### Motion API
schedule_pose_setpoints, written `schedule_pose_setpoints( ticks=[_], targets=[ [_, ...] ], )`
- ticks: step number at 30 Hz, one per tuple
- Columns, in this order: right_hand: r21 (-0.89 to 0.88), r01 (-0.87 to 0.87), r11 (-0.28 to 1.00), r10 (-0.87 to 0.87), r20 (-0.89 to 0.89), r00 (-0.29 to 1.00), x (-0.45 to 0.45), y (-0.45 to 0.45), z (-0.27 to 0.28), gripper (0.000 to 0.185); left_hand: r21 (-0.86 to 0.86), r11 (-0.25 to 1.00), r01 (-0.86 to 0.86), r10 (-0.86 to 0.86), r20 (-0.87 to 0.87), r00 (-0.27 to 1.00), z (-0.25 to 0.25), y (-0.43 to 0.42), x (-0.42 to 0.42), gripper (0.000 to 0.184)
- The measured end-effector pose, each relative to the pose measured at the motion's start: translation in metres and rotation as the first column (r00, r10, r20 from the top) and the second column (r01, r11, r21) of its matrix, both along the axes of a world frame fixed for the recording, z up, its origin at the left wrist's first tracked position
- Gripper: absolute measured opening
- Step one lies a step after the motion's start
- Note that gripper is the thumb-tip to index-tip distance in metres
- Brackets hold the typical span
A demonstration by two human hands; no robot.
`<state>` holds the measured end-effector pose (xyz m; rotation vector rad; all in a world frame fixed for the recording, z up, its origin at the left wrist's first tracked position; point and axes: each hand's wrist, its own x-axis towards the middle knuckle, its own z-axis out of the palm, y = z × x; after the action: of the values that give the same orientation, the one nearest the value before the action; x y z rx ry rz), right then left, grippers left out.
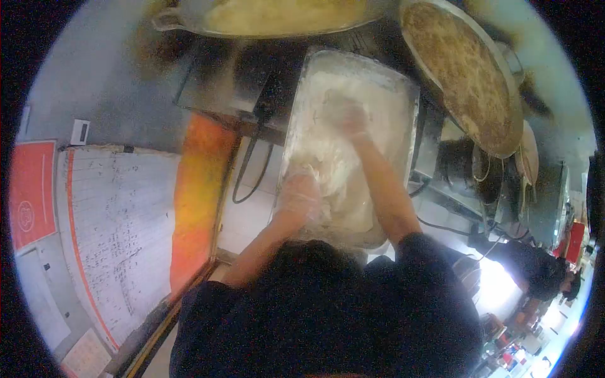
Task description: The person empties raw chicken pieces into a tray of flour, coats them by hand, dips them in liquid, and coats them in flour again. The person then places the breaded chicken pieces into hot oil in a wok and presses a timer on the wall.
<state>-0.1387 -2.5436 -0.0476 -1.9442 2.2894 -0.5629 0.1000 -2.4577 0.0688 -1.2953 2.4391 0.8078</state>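
Observation:
A deep rectangular metal tray (414,120) lies in front of me, its inside coated with white, flour-like powder (378,82). My left hand (302,192) is down in the near left part of the tray, touching the powder. White material clings to its fingers, and their shape is blurred. Farther in, near the tray's middle, my right hand (346,118) is smeared by motion over the powder. Whether either hand holds a piece of something cannot be made out.
Beyond the tray is a wide pan (283,34) with yellowish contents. A large round pan (466,75) with a brown, foamy-looking surface stands at the right. Dark hoses (242,179) hang beside the tray. A written sheet (126,220) covers the left wall. Another person (535,268) is at far right.

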Motion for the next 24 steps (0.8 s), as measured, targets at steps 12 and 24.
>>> schedule_pose_setpoints(
  ticks=[12, 24],
  targets=[
    [0.087, 0.129, 0.988, -0.147, 0.251, 0.957, 0.042, 0.106, 0.143, 0.041, 0.06, 0.948, -0.311, 0.315, -0.08, 0.946, 0.031, -0.025, -0.014, 0.046],
    [0.352, 0.1, 0.931, -0.28, 0.508, 0.815, 0.065, 0.148, 0.171, 0.032, 0.07, 0.989, -0.128, 0.143, -0.627, 0.766, 0.049, -0.012, -0.003, 0.052]
  ],
)
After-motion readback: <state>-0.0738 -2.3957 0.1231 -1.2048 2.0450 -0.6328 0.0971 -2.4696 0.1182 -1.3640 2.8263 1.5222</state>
